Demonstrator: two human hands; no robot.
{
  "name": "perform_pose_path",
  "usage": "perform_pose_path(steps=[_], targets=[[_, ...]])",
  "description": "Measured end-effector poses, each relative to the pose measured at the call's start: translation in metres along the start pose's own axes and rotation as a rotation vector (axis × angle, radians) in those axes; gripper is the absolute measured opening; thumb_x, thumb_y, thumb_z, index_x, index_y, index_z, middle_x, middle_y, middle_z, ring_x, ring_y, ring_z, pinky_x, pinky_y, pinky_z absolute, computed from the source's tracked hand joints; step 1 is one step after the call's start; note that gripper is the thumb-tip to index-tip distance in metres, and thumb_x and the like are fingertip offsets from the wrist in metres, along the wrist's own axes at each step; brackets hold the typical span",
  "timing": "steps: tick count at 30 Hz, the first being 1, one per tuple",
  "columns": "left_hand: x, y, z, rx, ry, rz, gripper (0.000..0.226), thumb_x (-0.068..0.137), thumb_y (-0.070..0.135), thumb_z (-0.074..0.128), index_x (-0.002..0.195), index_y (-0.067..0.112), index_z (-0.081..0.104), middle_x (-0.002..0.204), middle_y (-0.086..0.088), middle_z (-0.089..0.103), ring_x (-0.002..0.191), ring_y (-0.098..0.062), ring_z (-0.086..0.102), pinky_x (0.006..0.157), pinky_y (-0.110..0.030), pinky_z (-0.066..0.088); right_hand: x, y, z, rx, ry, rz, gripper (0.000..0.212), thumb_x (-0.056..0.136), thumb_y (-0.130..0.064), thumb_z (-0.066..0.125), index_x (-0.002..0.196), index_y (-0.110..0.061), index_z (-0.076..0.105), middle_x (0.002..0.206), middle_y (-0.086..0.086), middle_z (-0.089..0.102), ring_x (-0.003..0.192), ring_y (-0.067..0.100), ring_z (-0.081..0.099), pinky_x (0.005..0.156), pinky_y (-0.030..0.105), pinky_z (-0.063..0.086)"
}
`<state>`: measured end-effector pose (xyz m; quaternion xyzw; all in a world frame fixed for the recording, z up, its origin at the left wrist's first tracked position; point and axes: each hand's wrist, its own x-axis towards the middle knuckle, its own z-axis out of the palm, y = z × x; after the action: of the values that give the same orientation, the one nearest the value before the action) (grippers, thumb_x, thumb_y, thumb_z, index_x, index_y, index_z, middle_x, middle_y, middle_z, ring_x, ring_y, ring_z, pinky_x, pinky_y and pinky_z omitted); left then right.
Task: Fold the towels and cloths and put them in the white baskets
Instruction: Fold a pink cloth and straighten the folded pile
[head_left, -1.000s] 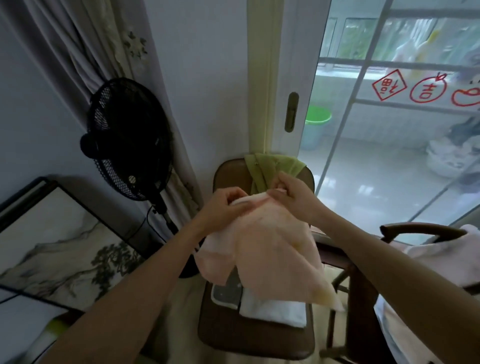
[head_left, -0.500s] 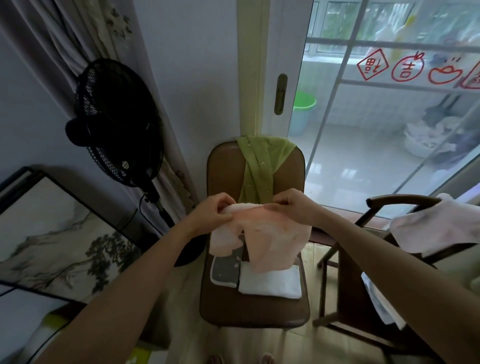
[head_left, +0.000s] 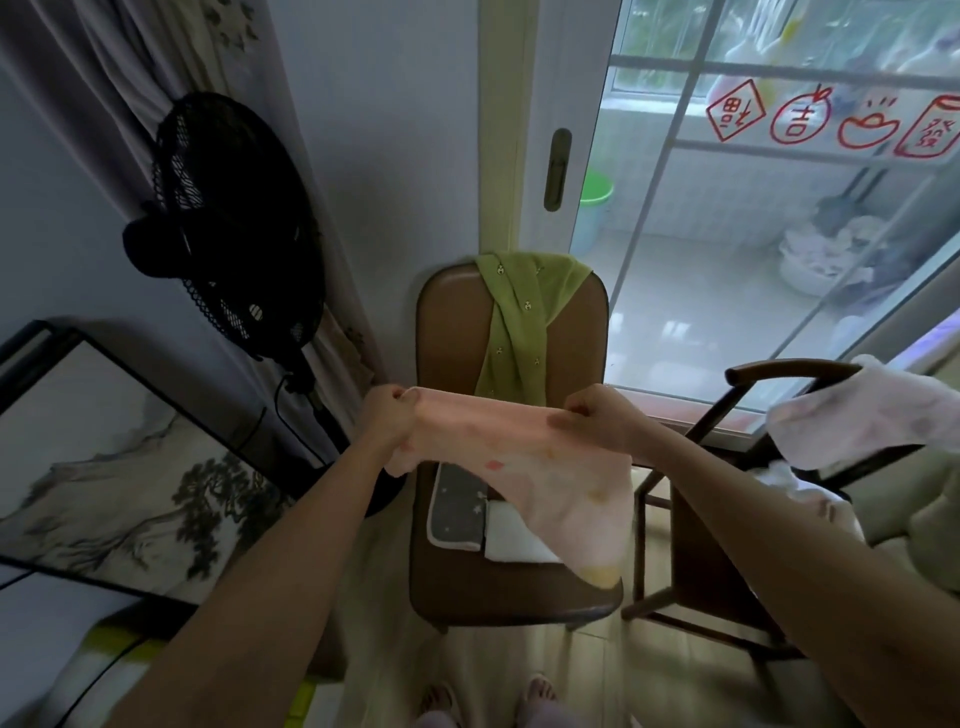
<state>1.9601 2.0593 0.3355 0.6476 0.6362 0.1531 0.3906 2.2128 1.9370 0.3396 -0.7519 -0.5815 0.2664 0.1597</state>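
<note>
— Where is the towel (head_left: 519, 467)?
— Stretched between the left hand (head_left: 387, 415) and the right hand (head_left: 597, 418), hanging above the chair (head_left: 452, 332) seat.
— What lies on that seat?
— Two folded cloths (head_left: 460, 514) side by side, partly behind the towel. A scarf (head_left: 519, 322) is draped over the backrest.
— And around it?
— A fan (head_left: 228, 228) stands to the left, a framed picture (head_left: 119, 467) below it. A second chair (head_left: 727, 519) stands right, with another cloth (head_left: 857, 415) over its arm.

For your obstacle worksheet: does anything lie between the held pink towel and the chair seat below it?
Yes. A grey starred cloth and a folded white cloth lie on the chair seat beneath the pink towel.
</note>
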Motion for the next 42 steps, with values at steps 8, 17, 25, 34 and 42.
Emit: perform_pose_path(steps=[8, 17, 25, 34, 42], targets=[[0.008, -0.043, -0.006, 0.047, 0.065, -0.164, 0.026, 0.096, 0.027, 0.053, 0.091, 0.005, 0.066, 0.096, -0.019, 0.066, 0.090, -0.035, 0.063, 0.059, -0.031, 0.043, -0.010, 0.007, 0.041, -0.377, 0.070, 0.329, 0.034, 0.096, -0.038, 0.047, 0.111, -0.013, 0.064, 0.109, 0.011, 0.067, 0.100, 0.033, 0.063, 0.068, 0.034, 0.041], [-0.023, -0.031, 0.003, -0.153, -0.218, -0.160, 0.032, 0.097, 0.021, 0.055, 0.121, -0.001, 0.062, 0.114, -0.018, 0.065, 0.097, -0.029, 0.061, 0.079, -0.036, 0.050, -0.015, -0.010, 0.068, 0.274, 0.045, 0.477, 0.025, 0.090, -0.016, 0.060, 0.082, 0.007, 0.066, 0.069, 0.008, 0.056, 0.068, 0.023, 0.056, 0.051, 0.024, 0.036], [-0.057, -0.011, 0.036, -0.333, -0.518, -0.168, 0.023, 0.097, 0.023, 0.056, 0.111, 0.009, 0.066, 0.086, -0.004, 0.064, 0.077, -0.015, 0.063, 0.066, -0.028, 0.056, -0.002, -0.055, 0.080, 1.203, 0.164, 0.605, 0.009, 0.093, -0.003, 0.059, 0.102, -0.001, 0.060, 0.094, 0.014, 0.061, 0.081, 0.020, 0.067, 0.062, 0.026, 0.059], [-0.057, -0.018, 0.042, -0.769, -0.426, -0.449, 0.021, 0.097, 0.019, 0.056, 0.105, 0.002, 0.066, 0.104, -0.017, 0.066, 0.098, -0.027, 0.064, 0.078, -0.036, 0.058, -0.020, -0.074, 0.098, 0.905, 0.026, 0.281, 0.027, 0.082, -0.033, 0.074, 0.099, -0.012, 0.068, 0.097, 0.002, 0.066, 0.098, 0.019, 0.063, 0.093, 0.042, 0.052], [-0.063, -0.016, 0.035, -0.861, -0.371, -0.562, 0.014, 0.097, 0.009, 0.053, 0.099, 0.000, 0.063, 0.089, -0.014, 0.062, 0.080, -0.021, 0.060, 0.062, -0.028, 0.053, -0.037, -0.073, 0.103, 0.441, 0.024, -0.103, 0.026, 0.086, -0.031, 0.070, 0.109, -0.018, 0.070, 0.105, -0.008, 0.059, 0.085, 0.004, 0.057, 0.067, 0.016, 0.046]])
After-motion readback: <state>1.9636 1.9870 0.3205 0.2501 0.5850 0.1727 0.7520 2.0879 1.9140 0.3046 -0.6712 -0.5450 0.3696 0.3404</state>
